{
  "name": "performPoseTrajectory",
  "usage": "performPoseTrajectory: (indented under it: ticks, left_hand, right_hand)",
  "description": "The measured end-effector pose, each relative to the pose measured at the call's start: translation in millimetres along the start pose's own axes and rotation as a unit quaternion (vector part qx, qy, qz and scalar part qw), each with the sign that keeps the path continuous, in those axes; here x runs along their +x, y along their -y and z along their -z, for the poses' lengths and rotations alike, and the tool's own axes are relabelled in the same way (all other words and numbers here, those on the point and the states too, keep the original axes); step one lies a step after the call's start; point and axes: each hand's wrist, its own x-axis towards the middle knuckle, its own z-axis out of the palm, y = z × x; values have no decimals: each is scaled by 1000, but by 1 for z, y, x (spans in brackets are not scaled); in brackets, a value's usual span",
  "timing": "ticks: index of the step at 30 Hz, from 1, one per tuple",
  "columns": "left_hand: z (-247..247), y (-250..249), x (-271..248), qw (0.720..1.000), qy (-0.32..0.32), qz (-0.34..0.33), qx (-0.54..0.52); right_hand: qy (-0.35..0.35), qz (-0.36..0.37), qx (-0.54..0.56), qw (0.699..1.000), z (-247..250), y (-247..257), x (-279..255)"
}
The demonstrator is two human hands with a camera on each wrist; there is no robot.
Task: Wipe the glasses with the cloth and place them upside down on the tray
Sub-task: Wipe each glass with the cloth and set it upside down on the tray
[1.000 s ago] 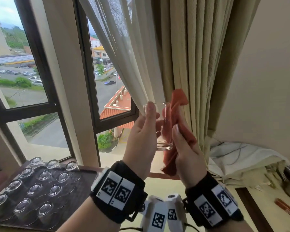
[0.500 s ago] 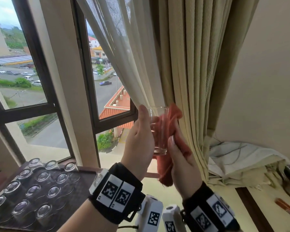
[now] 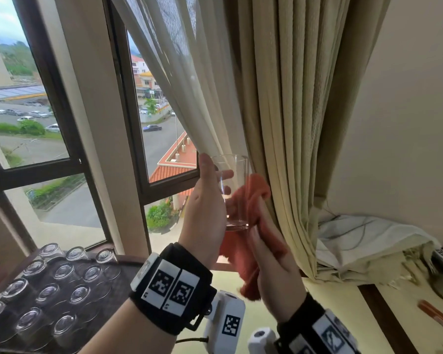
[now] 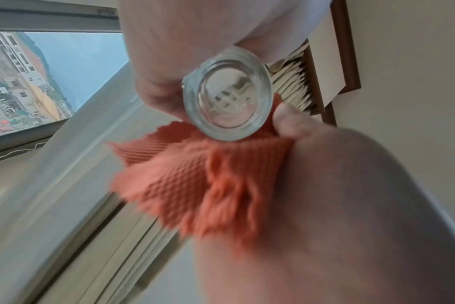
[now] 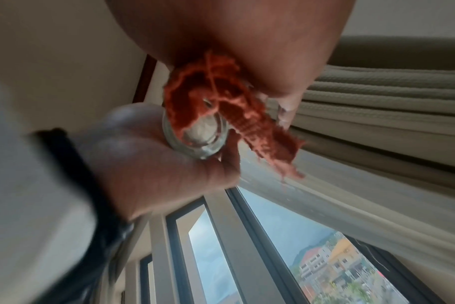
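two hands at a window: left hand [image 3: 205, 213] grips a clear glass [image 3: 234, 192] upright; right hand [image 3: 274, 274], just beside it, clamps an orange cloth [image 3: 251, 200] against its side.

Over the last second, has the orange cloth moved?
Yes, down. The cloth reached above the window crossbar and the glass rim; now it tops out level with that bar, below the rim.

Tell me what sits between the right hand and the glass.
The orange cloth: the right hand presses it against the side of the glass, which the left hand holds. The head view shows it best.
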Motion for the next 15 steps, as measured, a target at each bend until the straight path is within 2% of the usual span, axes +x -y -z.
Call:
performPoseTrajectory:
  ticks: [5, 8, 11, 13, 15]
  left_hand:
    - [-9, 9, -10, 1000, 9, -17, -19]
    - [-1, 10, -3, 999, -1, -37, -26]
    - [12, -1, 4, 997, -35, -20, -59]
    - [15, -4, 6, 998, -45, -16, -39]
    - [14, -4, 5, 998, -49, -20, -18]
  right_hand:
    - [-46, 45, -29, 998, 7, 16, 18]
    - [8, 60, -36, 998, 1, 8, 0]
    - [64, 49, -59, 995, 0, -12, -24]
    - [54, 28, -54, 997, 1, -23, -30]
    - [19, 0, 6, 1000, 0, -19, -24]
